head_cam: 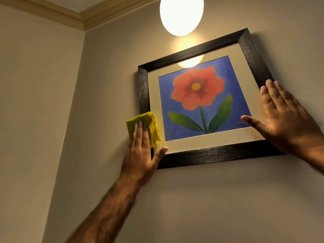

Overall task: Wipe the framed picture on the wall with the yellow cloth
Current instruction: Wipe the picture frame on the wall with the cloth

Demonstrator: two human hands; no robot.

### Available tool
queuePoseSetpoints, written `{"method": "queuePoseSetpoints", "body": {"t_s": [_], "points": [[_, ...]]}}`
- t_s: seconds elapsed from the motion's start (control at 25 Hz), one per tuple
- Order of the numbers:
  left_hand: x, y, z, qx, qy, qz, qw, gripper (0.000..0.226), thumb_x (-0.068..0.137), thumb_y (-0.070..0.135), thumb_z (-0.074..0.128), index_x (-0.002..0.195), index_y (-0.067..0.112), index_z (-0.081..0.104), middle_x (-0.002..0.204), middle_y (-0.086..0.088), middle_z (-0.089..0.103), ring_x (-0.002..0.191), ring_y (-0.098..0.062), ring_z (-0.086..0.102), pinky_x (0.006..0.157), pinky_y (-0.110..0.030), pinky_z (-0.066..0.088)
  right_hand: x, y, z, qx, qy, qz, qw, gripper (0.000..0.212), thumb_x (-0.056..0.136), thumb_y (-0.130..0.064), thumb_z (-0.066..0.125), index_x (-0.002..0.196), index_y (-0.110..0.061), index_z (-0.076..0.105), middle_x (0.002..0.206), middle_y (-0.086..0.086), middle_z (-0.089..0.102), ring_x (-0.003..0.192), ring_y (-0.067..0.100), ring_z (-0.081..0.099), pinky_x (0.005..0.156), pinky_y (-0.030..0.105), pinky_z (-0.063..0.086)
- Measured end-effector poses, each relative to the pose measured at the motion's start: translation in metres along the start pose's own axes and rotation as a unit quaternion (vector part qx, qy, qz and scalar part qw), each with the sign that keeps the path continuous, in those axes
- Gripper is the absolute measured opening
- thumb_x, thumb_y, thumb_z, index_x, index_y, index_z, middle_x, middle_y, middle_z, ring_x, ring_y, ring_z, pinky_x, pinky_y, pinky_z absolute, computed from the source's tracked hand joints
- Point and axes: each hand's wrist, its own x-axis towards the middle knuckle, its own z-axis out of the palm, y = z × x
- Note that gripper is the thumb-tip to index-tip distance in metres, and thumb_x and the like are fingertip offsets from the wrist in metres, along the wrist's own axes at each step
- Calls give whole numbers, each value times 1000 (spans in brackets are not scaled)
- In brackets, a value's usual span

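Observation:
The framed picture (196, 51) hangs tilted on the beige wall, a dark wooden frame around a red flower on blue. My left hand (142, 151) presses the folded yellow cloth (152, 127) flat against the frame's lower left side, fingers over the cloth and thumb spread toward the bottom rail. My right hand (284, 120) lies flat and open on the frame's lower right corner, thumb resting on the glass near the mat.
A round glowing wall lamp (181, 14) sits just above the frame's top edge and reflects in the glass. The room corner (82, 50) with cornice moulding lies to the left. Bare wall spreads below the frame.

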Motion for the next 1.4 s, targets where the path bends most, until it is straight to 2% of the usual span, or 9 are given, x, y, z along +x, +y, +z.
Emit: {"method": "queuePoseSetpoints", "body": {"t_s": [0.16,0.28,0.36,0.52,0.68,0.92,1.2,1.32,1.4], "points": [[-9,6,-18,-4,-1,-4,1000,92,90,76,7,160,18,19,170,-3,12,156,-20,13,123,-35,21,2,1,0,3,2,-1,1000,110,86,-85,15,162,-4,11,173,14,5,161,26,6,129,45,12],[18,-3,-51,-38,43,13,998,48,99,43,48,132,12,65,145,-9,58,130,-27,56,108,-33,43,0,0,3,-2,11,2,1000,111,86,-84,16,161,-3,14,172,15,8,160,27,8,128,44,12],[40,-9,-68,-54,41,17,998,25,92,16,65,114,12,76,125,-9,72,112,-27,68,103,-32,51,0,-1,-1,2,3,0,1000,111,86,-85,16,161,-3,13,172,15,8,160,27,8,128,43,11],[60,-7,-74,-81,36,-56,995,24,81,7,77,103,17,75,114,-10,72,104,-28,67,94,-42,57,0,-3,-3,0,4,6,1000,110,86,-84,16,161,-3,13,172,15,7,160,27,8,128,44,12],[70,-18,-73,-73,-11,-204,976,69,76,34,84,136,15,56,134,-16,61,122,-33,58,101,-44,51,-1,-3,-3,2,12,-1,1000,111,86,-85,15,161,-3,13,172,15,7,160,27,8,128,44,13],[64,-16,-74,-143,-4,-222,965,37,78,38,82,105,14,73,102,-6,71,90,-21,63,73,-31,49,-1,-3,-2,-6,11,-5,1000,110,87,-84,17,161,-2,12,172,15,7,160,27,8,128,45,13],[31,-38,-94,-272,9,-265,925,28,80,34,80,102,19,69,103,-7,70,101,-30,66,91,-53,59,-8,-31,-19,19,31,-62,997,105,92,-76,24,158,5,19,169,24,15,158,37,16,128,51,16],[19,-48,-105,-284,14,-272,919,37,80,34,80,110,14,70,107,-10,71,104,-31,67,91,-54,58,-29,-115,-26,143,32,-228,963,89,96,-66,41,153,1,39,160,21,40,151,33,38,122,48,34],[8,-54,-113,-298,11,-281,912,39,80,32,81,112,11,71,107,-15,72,104,-35,68,89,-55,59,-49,-193,-31,345,-60,-213,912,75,92,-65,51,142,-9,57,140,11,65,125,23,66,105,42,54]]}}
